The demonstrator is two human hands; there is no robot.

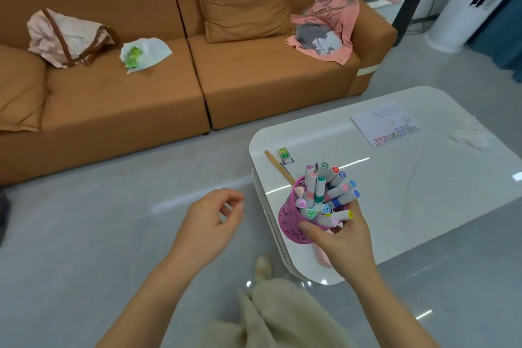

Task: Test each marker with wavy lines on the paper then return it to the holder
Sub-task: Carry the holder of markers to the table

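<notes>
A pink mesh holder (pixel 291 220) full of several white markers (pixel 320 189) with coloured caps is at the near left corner of the white table (pixel 423 192). My right hand (pixel 341 237) grips the holder from the near side, thumb on its wall and fingers round the rim among the markers. My left hand (pixel 210 223) hovers over the floor left of the table, fingers loosely curled, holding nothing. The paper (pixel 385 123) with coloured test marks lies at the far side of the table.
A wooden stick (pixel 278 165) and a small green pack (pixel 285 155) lie near the table's left edge. A crumpled white tissue (pixel 471 134) sits at the far right. An orange sofa (pixel 127 87) stands beyond the grey floor.
</notes>
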